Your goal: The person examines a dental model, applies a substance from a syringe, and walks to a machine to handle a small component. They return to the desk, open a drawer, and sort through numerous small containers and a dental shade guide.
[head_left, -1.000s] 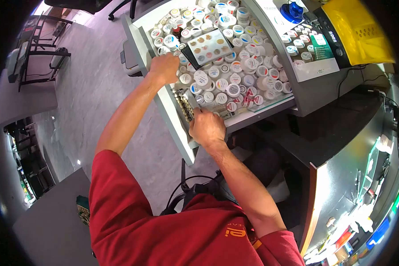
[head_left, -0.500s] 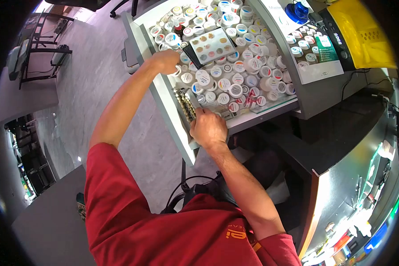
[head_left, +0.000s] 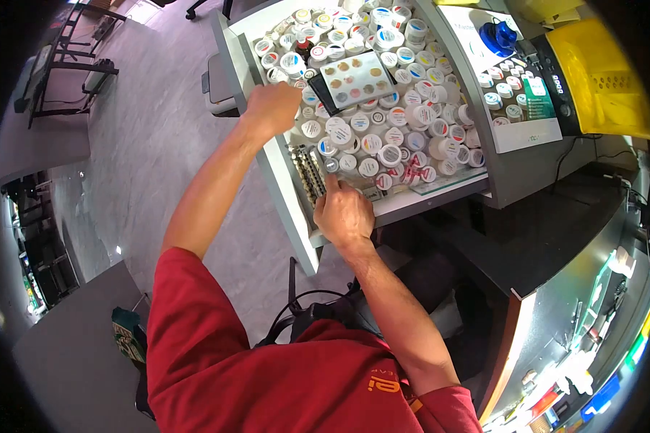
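Observation:
A pulled-out drawer (head_left: 280,189) is full of small white-lidded jars (head_left: 372,144), with coloured marks on many labels. At its left side, my left hand (head_left: 273,110) reaches in over the jars with its fingers curled; whatever they hold is hidden. My right hand (head_left: 345,214) is at the front left corner, fingers bent and index finger pointing down into the drawer. Beside it lie rows of small tooth-coloured pieces (head_left: 307,173). On top of the jars rests a palette card (head_left: 356,79) with round beige and pink swatches, over a black case (head_left: 323,92).
A printed sheet (head_left: 520,133) with jar pictures lies on the surface right of the drawer, near a blue round object (head_left: 497,37) and a yellow-covered device (head_left: 592,79). A dark desk (head_left: 549,224) stands at the right. Grey floor shows on the left.
The whole view has shifted slightly. My left hand is turned more over the drawer's edge, and the white jar by its fingertips is now hidden. My right hand stays in the front corner.

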Available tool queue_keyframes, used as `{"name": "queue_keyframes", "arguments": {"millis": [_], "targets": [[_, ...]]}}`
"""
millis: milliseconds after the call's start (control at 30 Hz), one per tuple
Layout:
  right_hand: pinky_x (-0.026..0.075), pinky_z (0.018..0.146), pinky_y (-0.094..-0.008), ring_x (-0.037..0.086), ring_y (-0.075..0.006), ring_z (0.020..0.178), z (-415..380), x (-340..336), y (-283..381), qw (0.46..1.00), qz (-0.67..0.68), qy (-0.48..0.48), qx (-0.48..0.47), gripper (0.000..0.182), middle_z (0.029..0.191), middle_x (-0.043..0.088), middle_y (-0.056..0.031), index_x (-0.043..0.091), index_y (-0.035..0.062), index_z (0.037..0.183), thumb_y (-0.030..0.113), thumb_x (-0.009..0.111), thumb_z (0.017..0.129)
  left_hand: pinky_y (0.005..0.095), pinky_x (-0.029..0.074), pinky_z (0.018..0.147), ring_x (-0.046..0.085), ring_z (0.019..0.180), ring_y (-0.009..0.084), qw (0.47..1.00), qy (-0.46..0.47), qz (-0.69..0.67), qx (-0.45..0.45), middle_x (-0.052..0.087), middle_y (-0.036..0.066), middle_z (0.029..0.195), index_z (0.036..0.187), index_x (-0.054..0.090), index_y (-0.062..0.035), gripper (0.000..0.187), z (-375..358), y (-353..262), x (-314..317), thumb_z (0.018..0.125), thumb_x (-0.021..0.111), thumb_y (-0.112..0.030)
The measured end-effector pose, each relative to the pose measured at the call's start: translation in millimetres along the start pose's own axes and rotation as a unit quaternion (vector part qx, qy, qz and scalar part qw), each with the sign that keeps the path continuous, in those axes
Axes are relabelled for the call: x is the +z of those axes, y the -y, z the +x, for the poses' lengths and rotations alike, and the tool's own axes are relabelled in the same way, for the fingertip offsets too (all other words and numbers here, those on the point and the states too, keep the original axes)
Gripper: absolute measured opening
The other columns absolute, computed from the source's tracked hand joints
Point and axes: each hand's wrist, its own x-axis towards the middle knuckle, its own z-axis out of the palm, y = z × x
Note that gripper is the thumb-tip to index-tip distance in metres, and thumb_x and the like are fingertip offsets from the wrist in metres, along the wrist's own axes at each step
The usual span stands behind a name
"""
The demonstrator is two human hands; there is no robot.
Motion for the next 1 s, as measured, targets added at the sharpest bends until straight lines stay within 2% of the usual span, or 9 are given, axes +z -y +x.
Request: {"name": "queue_keyframes", "arguments": {"millis": [233,300,400,433,533,767,867,933,1000], "targets": [[0.059,0.071,-0.0518,0.072,-0.0391,0.081,-4.2,-0.9,2.6,0.996,0.021,-0.083,0.009,0.022,0.09,0.071,-0.0172,0.06,0.0027,0.104,0.013,0.068,0.086,0.0516,0.059,0.078,0.073,0.09,0.0413,0.994,0.033,-0.075,0.073,0.074,0.022,0.088,0.085,0.075,0.0007,0.017,-31.7,-13.0,6.2,0.072,0.066,-0.004],[0.059,0.069,-0.0531,0.071,-0.0399,0.078,-4.8,0.2,2.9,0.994,0.02,-0.106,0.008,0.02,0.086,0.071,-0.0178,0.061,0.0026,0.102,0.011,0.068,0.085,0.0512,0.059,0.08,0.074,0.09,0.0409,0.996,0.02,-0.077,0.038,0.074,0.022,0.088,0.083,0.075,0.0005,0.015,-33.2,-18.4,2.4,0.071,0.066,-0.004],[0.059,0.069,-0.0535,0.071,-0.0402,0.076,-2.5,-2.8,5.4,0.998,0.004,-0.063,0.029,0.017,0.083,0.071,-0.0176,0.061,0.0025,0.099,0.011,0.067,0.086,0.0499,0.06,0.081,0.074,0.091,0.0392,0.996,0.006,-0.08,0.025,0.075,0.021,0.09,0.086,0.076,-0.0009,0.017,-35.0,-21.0,3.2,0.072,0.066,-0.004],[0.058,0.069,-0.0561,0.072,-0.0435,0.075,-1.3,1.7,0.9,0.998,0.015,-0.053,0.025,0.028,0.081,0.073,-0.019,0.066,0.0065,0.114,0.015,0.066,0.087,0.0491,0.06,0.079,0.075,0.09,0.0382,0.996,-0.012,-0.083,0.03,0.075,0.02,0.09,0.087,0.076,-0.0015,0.018,-36.5,-21.6,3.7,0.073,0.067,-0.005],[0.06,0.071,-0.0546,0.074,-0.0413,0.078,-0.2,-1.1,1.2,0.999,0.016,-0.039,-0.007,0.019,0.084,0.074,-0.0202,0.065,0.0037,0.108,0.012,0.066,0.09,0.05,0.06,0.077,0.075,0.088,0.0383,0.989,-0.078,-0.115,0.045,0.075,0.019,0.088,0.089,0.076,-0.0021,0.019,-36.1,-22.7,8.1,0.073,0.066,-0.006],[0.059,0.076,-0.0566,0.074,-0.0437,0.081,7.3,-4.2,1.8,0.996,-0.033,0.082,0.03,0.04,0.087,0.075,-0.0214,0.063,0.0151,0.135,0.022,0.065,0.096,0.052,0.056,0.075,0.071,0.086,0.0397,0.972,-0.145,-0.181,0.041,0.073,0.017,0.085,0.092,0.074,-0.0063,0.023,-39.6,-25.0,6.7,0.072,0.063,-0.004],[0.06,0.075,-0.0558,0.074,-0.0428,0.081,7.3,-6.0,4.2,0.995,-0.039,0.084,0.028,0.04,0.091,0.075,-0.021,0.063,0.0134,0.132,0.021,0.067,0.093,0.0507,0.056,0.076,0.071,0.088,0.0379,0.971,-0.141,-0.188,0.039,0.074,0.016,0.087,0.096,0.074,-0.0082,0.024,-37.6,-23.2,8.7,0.074,0.062,-0.005],[0.06,0.074,-0.0542,0.074,-0.0411,0.083,3.2,-4.9,3.3,1.0,0.0,0.022,-0.003,0.031,0.092,0.074,-0.018,0.063,0.008,0.118,0.016,0.068,0.088,0.0505,0.056,0.077,0.071,0.089,0.0372,0.972,-0.128,-0.193,0.035,0.074,0.015,0.089,0.095,0.074,-0.0082,0.024,-38.6,-25.2,6.4,0.074,0.063,-0.006],[0.059,0.073,-0.0529,0.073,-0.0392,0.083,-1.4,-0.9,-1.3,0.998,0.029,-0.039,-0.032,0.025,0.093,0.073,-0.0156,0.064,0.0057,0.108,0.013,0.069,0.084,0.0493,0.057,0.079,0.072,0.092,0.0369,0.974,-0.117,-0.189,0.034,0.075,0.014,0.092,0.105,0.074,-0.009,0.031,-40.5,-28.3,0.6,0.075,0.066,-0.01]]}}
